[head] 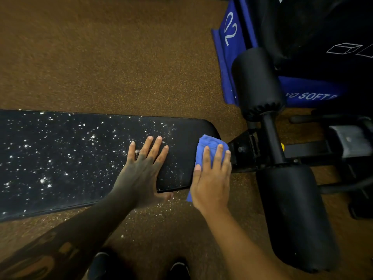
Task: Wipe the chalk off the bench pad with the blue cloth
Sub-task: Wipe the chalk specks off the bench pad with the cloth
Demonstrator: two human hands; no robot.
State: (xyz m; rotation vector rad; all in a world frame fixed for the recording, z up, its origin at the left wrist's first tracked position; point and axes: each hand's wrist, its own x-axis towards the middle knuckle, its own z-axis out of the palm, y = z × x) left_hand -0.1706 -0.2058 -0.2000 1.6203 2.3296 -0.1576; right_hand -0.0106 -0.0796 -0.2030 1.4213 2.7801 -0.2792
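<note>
A long black bench pad [60,158] runs from the left edge to the middle of the view, speckled with white chalk [44,180] over most of its length. The strip at its right end looks nearly free of chalk. My left hand [144,170] lies flat on the pad with fingers spread and the thumb over the near edge. My right hand [212,178] presses a folded blue cloth [210,143] onto the pad's right end with straight fingers. Part of the cloth is hidden under the hand.
Two black foam rollers [258,81] [296,217] on the bench frame [270,136] stand right of the pad. A blue and black soft box [232,57] sits at the back right. Chalk dust lies on the brown rubber floor [121,57] near my shoes [179,269].
</note>
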